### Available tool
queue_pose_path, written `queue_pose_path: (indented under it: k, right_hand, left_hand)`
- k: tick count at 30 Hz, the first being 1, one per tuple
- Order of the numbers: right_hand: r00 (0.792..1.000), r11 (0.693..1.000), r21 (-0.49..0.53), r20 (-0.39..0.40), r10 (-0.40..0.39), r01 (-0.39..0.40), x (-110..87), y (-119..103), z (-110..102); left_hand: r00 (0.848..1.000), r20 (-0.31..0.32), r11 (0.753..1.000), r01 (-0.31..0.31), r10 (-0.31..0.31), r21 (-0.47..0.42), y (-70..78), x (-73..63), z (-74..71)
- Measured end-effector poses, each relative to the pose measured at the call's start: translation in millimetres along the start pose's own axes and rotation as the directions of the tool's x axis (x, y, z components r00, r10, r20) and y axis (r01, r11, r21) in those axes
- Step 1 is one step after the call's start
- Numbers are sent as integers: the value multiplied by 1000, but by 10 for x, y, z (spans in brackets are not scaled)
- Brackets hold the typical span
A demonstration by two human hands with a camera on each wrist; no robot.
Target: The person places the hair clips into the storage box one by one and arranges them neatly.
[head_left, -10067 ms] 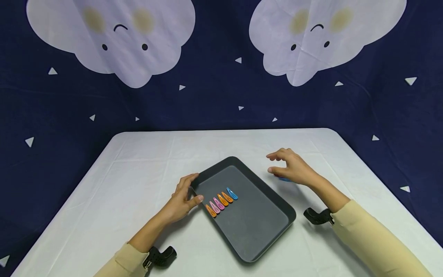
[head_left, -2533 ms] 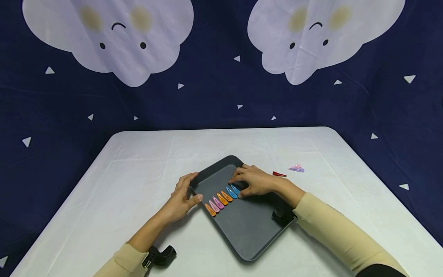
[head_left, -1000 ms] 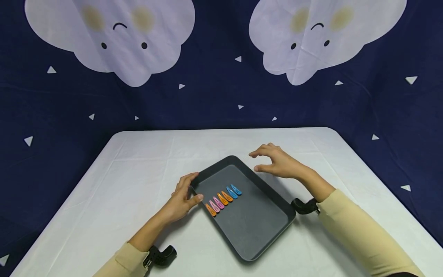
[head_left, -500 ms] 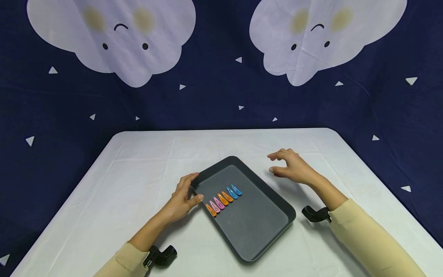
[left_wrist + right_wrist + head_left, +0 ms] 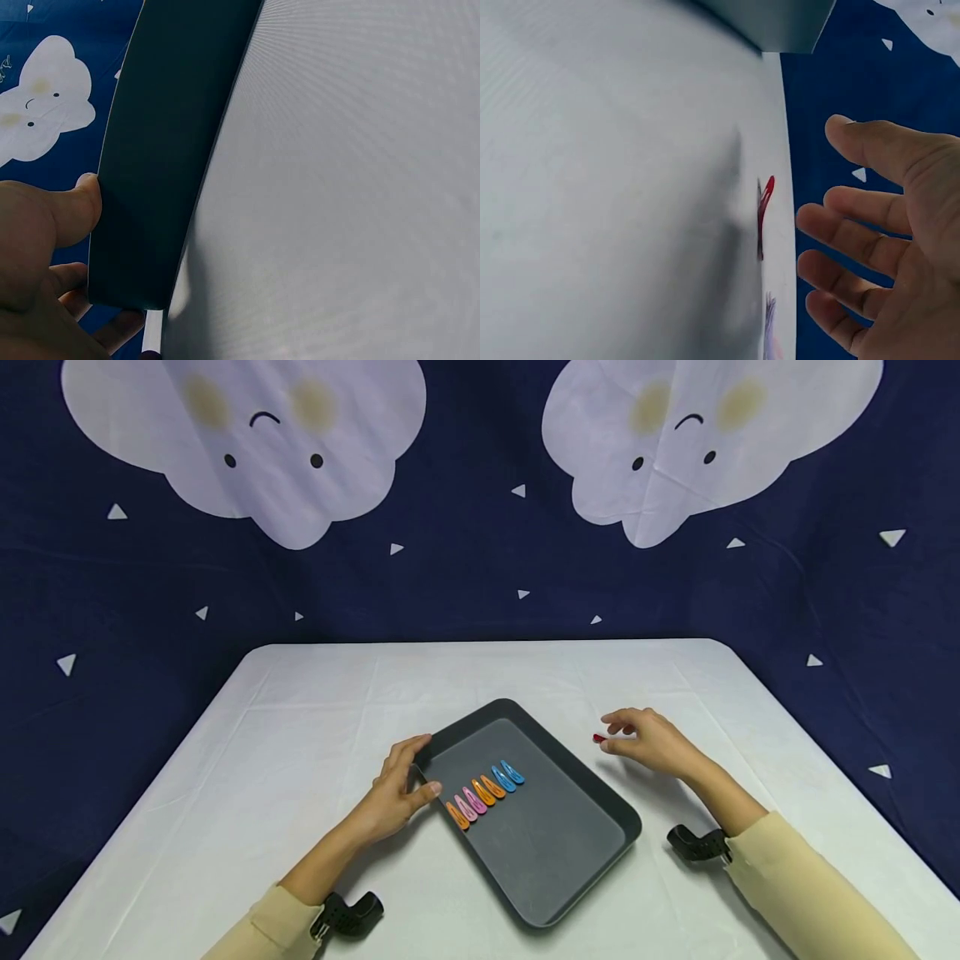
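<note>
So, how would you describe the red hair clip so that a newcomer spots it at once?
Find the dark grey tray on the white table, then look past its right side to the person's right hand. By the thumb lies a hair clip: it alone is red, while the row of clips in the tray is orange, pink and blue.

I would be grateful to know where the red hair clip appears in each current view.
Head: right of centre, the red hair clip, partly hidden by the right hand.
Left wrist: not in it.
Right wrist: the red hair clip, right of centre, left of that hand.
Shared landmark: the dark tray, only partly shown in both wrist views.
</note>
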State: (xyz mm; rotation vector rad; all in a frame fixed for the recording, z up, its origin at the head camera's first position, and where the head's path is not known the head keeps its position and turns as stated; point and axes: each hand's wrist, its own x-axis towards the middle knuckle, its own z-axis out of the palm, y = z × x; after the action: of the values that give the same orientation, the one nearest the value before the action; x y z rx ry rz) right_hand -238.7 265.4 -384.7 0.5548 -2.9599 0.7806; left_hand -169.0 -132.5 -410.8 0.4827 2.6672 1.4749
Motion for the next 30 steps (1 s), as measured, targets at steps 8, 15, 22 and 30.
queue_pose_path:
  k: [8, 15, 22, 30]
  right_hand:
    - [999, 999, -33, 24, 26, -25, -48, 72, 18]
    - [998, 997, -54, 15, 55, -54, -58, 106, 36]
    - [999, 996, -76, -12, 49, -50, -17, 126, 72]
    - [998, 996, -66, -25, 66, -67, 22, 155, 102]
  left_hand:
    - [1000, 7, 1000, 10, -10, 4, 1, -2, 2]
    - [1000, 10, 1000, 12, -12, 7, 6, -2, -6]
    - [1000, 12, 1000, 15, -15, 10, 9, -3, -7]
    - [1000, 13, 1000, 8, -8, 1, 1, 3, -3]
